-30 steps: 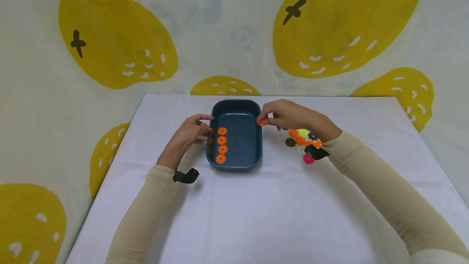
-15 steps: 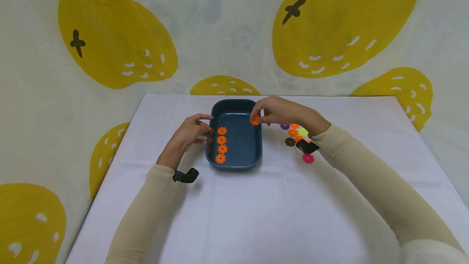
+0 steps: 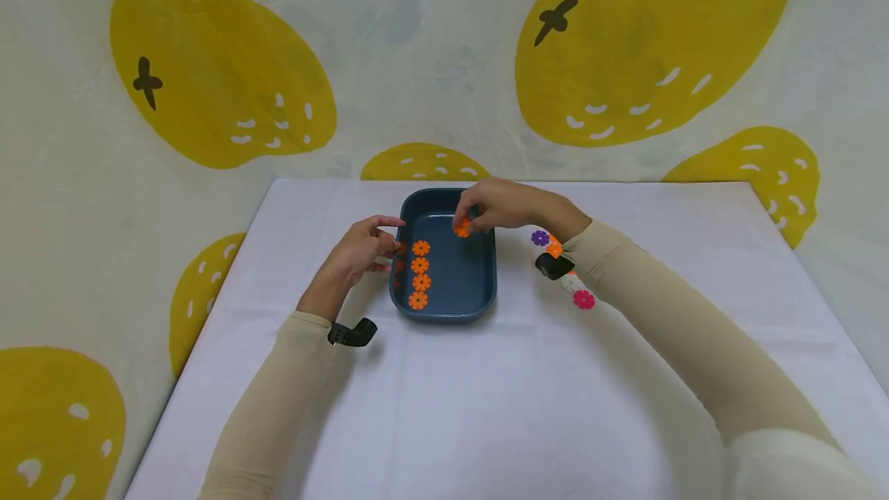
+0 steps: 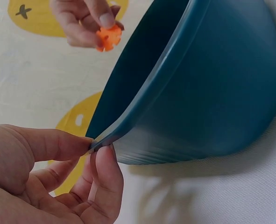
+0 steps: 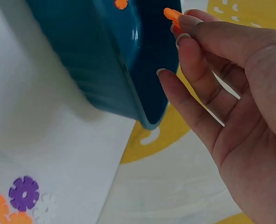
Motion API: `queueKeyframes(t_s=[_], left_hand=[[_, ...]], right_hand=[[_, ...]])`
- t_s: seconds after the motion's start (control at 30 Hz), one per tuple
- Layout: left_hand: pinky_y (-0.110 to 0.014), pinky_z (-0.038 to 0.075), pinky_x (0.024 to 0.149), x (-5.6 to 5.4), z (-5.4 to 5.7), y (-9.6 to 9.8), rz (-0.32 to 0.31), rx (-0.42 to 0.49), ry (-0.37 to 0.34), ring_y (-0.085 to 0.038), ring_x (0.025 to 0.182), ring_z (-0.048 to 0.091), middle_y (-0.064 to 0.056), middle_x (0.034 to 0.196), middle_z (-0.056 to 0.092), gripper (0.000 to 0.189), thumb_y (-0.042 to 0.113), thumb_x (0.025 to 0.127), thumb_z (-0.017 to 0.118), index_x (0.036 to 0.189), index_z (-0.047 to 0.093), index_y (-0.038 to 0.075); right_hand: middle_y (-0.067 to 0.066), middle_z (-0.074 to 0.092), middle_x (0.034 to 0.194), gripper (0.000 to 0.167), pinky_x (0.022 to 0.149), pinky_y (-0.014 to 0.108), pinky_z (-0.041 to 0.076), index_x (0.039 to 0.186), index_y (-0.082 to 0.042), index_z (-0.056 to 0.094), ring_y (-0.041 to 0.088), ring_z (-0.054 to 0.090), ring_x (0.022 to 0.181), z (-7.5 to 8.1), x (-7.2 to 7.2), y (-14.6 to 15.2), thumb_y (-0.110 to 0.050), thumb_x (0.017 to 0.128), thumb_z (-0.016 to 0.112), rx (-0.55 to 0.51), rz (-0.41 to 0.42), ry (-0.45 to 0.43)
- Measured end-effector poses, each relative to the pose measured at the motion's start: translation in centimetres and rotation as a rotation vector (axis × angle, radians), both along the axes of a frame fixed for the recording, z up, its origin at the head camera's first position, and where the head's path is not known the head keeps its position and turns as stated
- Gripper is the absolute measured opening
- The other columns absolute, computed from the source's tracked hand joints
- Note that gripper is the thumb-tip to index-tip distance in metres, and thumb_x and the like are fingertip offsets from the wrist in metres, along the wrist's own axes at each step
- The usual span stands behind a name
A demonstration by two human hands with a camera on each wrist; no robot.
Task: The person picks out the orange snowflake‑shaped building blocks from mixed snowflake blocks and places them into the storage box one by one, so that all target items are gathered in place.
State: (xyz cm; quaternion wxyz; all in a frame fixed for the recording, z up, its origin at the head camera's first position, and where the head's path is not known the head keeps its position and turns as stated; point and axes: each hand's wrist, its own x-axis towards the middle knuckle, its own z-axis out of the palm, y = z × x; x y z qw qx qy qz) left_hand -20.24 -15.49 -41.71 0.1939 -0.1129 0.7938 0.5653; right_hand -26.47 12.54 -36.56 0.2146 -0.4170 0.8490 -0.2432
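Note:
A dark blue rectangular tub (image 3: 451, 292) stands on the table, with several orange notched discs (image 3: 420, 265) in a column along its left side. My left hand (image 3: 356, 253) pinches the tub's left rim between thumb and fingers, as the left wrist view shows closely. My right hand (image 3: 503, 205) is over the far right part of the tub. Between its thumb and fingertips it pinches another orange notched disc (image 4: 109, 38), held apart from the tub floor. In the right wrist view this disc (image 5: 172, 16) appears nearly edge-on.
Right of the tub lies a loose group of notched discs, among them a purple disc (image 3: 539, 238), a white disc (image 3: 571, 282) and a pink disc (image 3: 584, 299). My right wrist and its black band (image 3: 555, 265) hide part of the group. A patterned cloth (image 3: 430, 60) hangs behind the table.
My right hand has moved left with the orange disc, from the tub's right rim to above its inside. The left hand and the tub have stayed put.

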Motion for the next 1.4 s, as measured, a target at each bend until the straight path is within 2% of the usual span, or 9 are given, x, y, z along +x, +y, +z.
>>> queueKeyframes(t_s=[0.27,0.57,0.83,1.03,1.2,1.4], left_hand=[[-0.033,0.058,0.069,0.1,0.1,0.0,-0.010,0.009,0.001,-0.032,0.100,0.061,-0.014,0.116,0.059,0.040,0.005,0.101,0.052,0.136,0.059,0.023],[-0.034,0.059,0.069,0.1,-0.1,-0.2,-0.023,0.020,0.006,-0.032,0.100,0.061,-0.014,0.117,0.058,0.039,0.005,0.101,0.052,0.136,0.059,0.022],[-0.034,0.059,0.069,0.1,-0.2,-0.2,-0.026,0.023,0.012,-0.032,0.100,0.061,-0.014,0.116,0.059,0.039,0.006,0.101,0.054,0.136,0.060,0.022],[-0.034,0.059,0.068,0.1,-0.2,-0.3,-0.029,0.023,0.015,-0.031,0.098,0.061,-0.014,0.114,0.059,0.040,0.005,0.100,0.055,0.137,0.059,0.021],[-0.034,0.058,0.067,0.0,-0.2,-0.3,-0.031,0.027,0.020,-0.031,0.097,0.062,-0.014,0.114,0.059,0.040,0.005,0.100,0.055,0.136,0.059,0.021],[-0.033,0.059,0.067,0.0,-0.2,-0.2,-0.030,0.018,0.021,-0.031,0.097,0.061,-0.014,0.115,0.059,0.040,0.005,0.101,0.053,0.137,0.059,0.021]], right_hand=[[0.002,0.071,0.109,0.023,0.080,0.038,0.059,0.119,-0.010,0.074,0.028,0.068,0.089,-0.3,-1.0,-1.6,-0.007,0.098,0.066,0.014,-0.013,-0.072],[0.004,0.073,0.109,0.023,0.084,0.050,0.058,0.116,-0.011,0.075,0.021,0.067,0.079,-0.8,-1.9,-3.1,-0.003,0.096,0.066,0.038,-0.023,-0.081],[0.004,0.073,0.114,0.024,0.085,0.045,0.059,0.116,-0.011,0.076,0.020,0.068,0.085,-1.1,-2.3,-4.3,-0.004,0.095,0.068,0.052,-0.037,-0.078],[0.002,0.074,0.113,0.024,0.079,0.034,0.058,0.118,-0.013,0.077,0.019,0.069,0.083,-1.0,-2.3,-5.2,-0.007,0.096,0.068,0.093,-0.026,-0.020],[0.001,0.075,0.112,0.026,0.077,0.031,0.056,0.120,-0.013,0.076,0.016,0.068,0.079,-1.2,-2.4,-6.1,-0.007,0.096,0.067,0.133,-0.029,0.021],[0.004,0.075,0.113,0.027,0.081,0.033,0.058,0.122,-0.009,0.075,0.019,0.071,0.081,-1.8,-2.8,-6.7,-0.006,0.097,0.066,0.122,-0.038,-0.018]])
